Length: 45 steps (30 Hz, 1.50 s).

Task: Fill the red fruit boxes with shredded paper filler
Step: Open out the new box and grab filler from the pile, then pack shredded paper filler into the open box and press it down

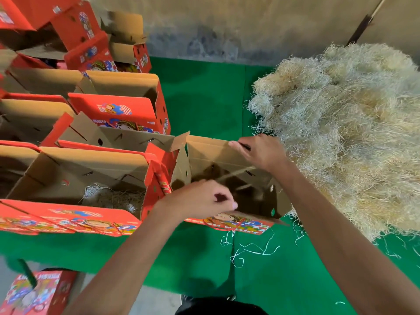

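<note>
An open red fruit box (236,225) stands on the green table in front of me, its brown inside dark and bare of filler. My left hand (200,201) grips the box's near flap at its top edge. My right hand (259,151) holds the far flap (209,148), fingers over its rim. A big heap of pale shredded paper filler (345,137) lies to the right, touching the box's right side. To the left, a second open red box (75,178) has a small clump of filler (109,196) in its bottom.
Several more open red boxes (122,105) stand in rows and stacks at the left and back left. Loose strands (250,248) lie on the green table cover (204,98). Another printed box (34,292) sits on the floor at lower left. A wall runs behind.
</note>
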Available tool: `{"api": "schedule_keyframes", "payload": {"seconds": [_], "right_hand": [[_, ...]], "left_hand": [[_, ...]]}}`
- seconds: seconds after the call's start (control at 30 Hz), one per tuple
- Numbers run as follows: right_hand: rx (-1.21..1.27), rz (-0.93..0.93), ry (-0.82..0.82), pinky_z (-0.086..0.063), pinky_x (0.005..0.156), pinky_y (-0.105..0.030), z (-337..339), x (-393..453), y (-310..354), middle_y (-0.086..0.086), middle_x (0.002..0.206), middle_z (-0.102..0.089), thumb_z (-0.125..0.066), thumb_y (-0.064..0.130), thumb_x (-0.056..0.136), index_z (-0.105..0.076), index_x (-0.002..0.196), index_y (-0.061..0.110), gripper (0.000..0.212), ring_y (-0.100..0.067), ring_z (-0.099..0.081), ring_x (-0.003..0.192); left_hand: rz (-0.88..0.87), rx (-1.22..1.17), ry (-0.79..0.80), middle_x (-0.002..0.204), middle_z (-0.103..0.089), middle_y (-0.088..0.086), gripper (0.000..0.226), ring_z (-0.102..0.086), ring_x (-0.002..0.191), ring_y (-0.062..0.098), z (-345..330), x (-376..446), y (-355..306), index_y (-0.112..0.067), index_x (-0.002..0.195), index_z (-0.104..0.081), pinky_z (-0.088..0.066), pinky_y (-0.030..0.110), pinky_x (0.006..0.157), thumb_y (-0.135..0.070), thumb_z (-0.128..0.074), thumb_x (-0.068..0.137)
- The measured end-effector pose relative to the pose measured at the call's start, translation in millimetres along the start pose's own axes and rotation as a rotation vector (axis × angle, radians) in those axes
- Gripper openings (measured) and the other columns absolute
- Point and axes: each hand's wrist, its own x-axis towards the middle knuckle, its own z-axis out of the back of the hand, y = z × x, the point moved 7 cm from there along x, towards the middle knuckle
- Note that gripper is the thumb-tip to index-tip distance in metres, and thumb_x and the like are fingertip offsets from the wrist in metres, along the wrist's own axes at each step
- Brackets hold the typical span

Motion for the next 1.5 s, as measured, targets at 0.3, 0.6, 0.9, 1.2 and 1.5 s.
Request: {"api": "schedule_keyframes", "payload": {"seconds": [0.3,0.6,0.9,1.2,1.5], "right_hand": [[-0.143,-0.13,0.211,-0.051,0.084,-0.044,-37.6,23.9,-12.4,-0.004,0.09,-0.063,-0.019,0.058,0.104,-0.056,0.106,0.022,0.052,-0.026,-0.063,0.092],[0.176,-0.351,0.809,-0.049,0.079,-0.032,-131.5,17.0,-8.7,-0.008,0.099,-0.061,-0.048,0.022,0.102,-0.064,0.106,0.008,0.022,-0.022,-0.06,0.087],[0.512,-0.253,0.678,-0.052,0.063,-0.026,-93.3,-0.9,-2.9,-0.006,0.086,-0.068,-0.046,0.034,0.105,-0.069,0.106,0.008,0.035,-0.013,-0.061,0.069],[0.266,-0.486,0.158,-0.048,0.104,-0.05,-11.9,-15.9,-100.8,-0.006,0.125,-0.066,-0.065,0.053,0.091,-0.054,0.138,0.025,0.056,-0.022,-0.066,0.102],[-0.022,-0.655,0.422,-0.004,0.115,-0.073,-86.4,-83.2,-199.0,-0.019,0.158,0.033,-0.057,0.092,0.062,0.023,0.154,0.035,0.134,-0.057,0.01,0.145]], "left_hand": [[-0.075,0.484,-0.465,0.096,-0.053,-0.007,0.067,-0.049,0.092,0.019,-81.8,1.7,38.1,-0.027,0.101,-0.056,-0.039,0.04,0.081,-0.086,-0.029,0.088],[-0.13,0.443,-0.705,0.082,-0.051,-0.007,0.038,-0.049,0.076,0.02,-79.0,10.0,35.5,-0.029,0.089,-0.049,-0.039,0.038,0.068,-0.066,-0.052,0.094],[-0.136,0.506,-0.513,0.088,-0.064,-0.008,0.043,-0.063,0.083,0.018,-92.4,-2.6,17.1,-0.028,0.094,-0.066,-0.039,0.036,0.077,-0.068,-0.052,0.084],[-0.208,0.312,-0.515,0.11,-0.056,-0.016,0.026,-0.05,0.106,0.007,-42.3,76.4,-54.5,-0.032,0.106,-0.055,-0.045,0.035,0.099,-0.052,-0.04,0.098],[-0.248,0.239,-0.574,0.123,-0.055,-0.012,0.024,-0.049,0.111,0.005,-21.2,183.6,-115.3,-0.027,0.124,-0.055,-0.04,0.037,0.109,-0.028,-0.04,0.106]]}}
